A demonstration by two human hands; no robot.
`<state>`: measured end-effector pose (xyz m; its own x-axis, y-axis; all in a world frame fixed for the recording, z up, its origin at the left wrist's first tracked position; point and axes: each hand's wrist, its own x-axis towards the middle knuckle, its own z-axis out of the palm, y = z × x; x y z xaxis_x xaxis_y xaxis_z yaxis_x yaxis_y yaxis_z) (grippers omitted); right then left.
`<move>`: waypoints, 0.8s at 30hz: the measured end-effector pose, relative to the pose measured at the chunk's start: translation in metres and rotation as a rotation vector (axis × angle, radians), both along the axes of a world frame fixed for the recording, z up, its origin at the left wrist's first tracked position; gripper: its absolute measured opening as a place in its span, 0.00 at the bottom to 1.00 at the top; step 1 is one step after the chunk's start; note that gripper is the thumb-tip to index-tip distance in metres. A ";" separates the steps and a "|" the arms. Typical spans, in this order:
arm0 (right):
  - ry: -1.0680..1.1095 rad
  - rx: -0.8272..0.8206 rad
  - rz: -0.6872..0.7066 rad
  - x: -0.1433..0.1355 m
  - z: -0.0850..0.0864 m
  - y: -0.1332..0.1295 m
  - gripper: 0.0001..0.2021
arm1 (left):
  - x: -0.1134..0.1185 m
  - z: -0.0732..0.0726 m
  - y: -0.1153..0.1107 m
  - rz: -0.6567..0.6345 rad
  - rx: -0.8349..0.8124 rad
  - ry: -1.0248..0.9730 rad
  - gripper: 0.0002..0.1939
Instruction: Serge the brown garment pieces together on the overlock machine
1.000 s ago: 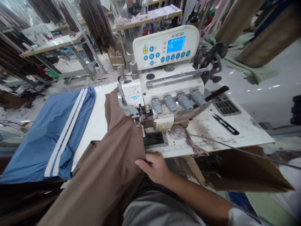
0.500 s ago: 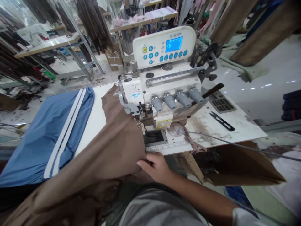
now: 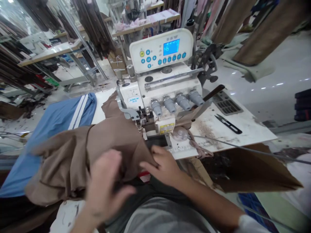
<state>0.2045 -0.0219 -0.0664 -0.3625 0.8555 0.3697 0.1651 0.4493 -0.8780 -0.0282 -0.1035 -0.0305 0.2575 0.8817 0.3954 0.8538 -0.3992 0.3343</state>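
Note:
A brown fabric piece (image 3: 114,132) runs under the presser foot of a white overlock sewing machine (image 3: 167,82), and its left part lies bunched over the table. At its right edge, just in front of the needle area, my right hand (image 3: 165,165) pinches the cloth between thumb and fingers. Above the near side of the fabric is my left hand (image 3: 104,184), blurred by motion, its thumb spread away from the fingers and nothing visible in it. Beneath the bunched brown cloth lies a blue fabric piece (image 3: 58,113) with two white stripes.
Black thread snips (image 3: 228,124) lie on the right of the white table (image 3: 252,132), near a grey parts tray (image 3: 227,103). A cable (image 3: 233,146) crosses the right front, above a cardboard box (image 3: 252,171). Brown fabric rolls (image 3: 267,42) lean behind.
My left hand has come into view from below. The brown fabric's left part, earlier stretched toward the lower left, is now gathered on the table over the blue cloth. My right hand still holds the edge.

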 end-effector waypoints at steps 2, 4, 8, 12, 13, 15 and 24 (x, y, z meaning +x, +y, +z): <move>0.093 0.024 0.110 0.009 0.008 -0.014 0.27 | 0.012 -0.010 0.008 -0.091 0.000 -0.087 0.32; 0.193 -0.048 0.151 0.014 0.014 -0.020 0.24 | 0.013 -0.013 0.012 -0.023 -0.048 -0.263 0.26; 0.322 -0.457 0.237 -0.004 0.010 -0.005 0.24 | -0.002 0.004 0.019 0.332 -0.155 -0.621 0.25; 0.332 -0.508 0.139 -0.030 0.001 0.003 0.26 | -0.006 0.021 0.038 0.487 -0.255 -0.935 0.28; 0.300 -0.439 0.063 -0.032 0.000 0.003 0.27 | -0.004 0.022 0.042 0.506 -0.161 -0.897 0.29; 0.247 -0.271 -0.093 -0.030 -0.002 0.001 0.26 | 0.002 0.021 0.044 0.500 0.108 -0.720 0.26; 0.153 -0.168 0.014 -0.010 0.000 -0.003 0.24 | 0.025 0.032 0.068 -0.299 0.211 0.153 0.31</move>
<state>0.1942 -0.0249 -0.0666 -0.3253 0.9049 0.2744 0.0191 0.2964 -0.9549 -0.0032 -0.0351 0.0017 0.5607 0.6624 0.4968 0.7228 -0.6843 0.0967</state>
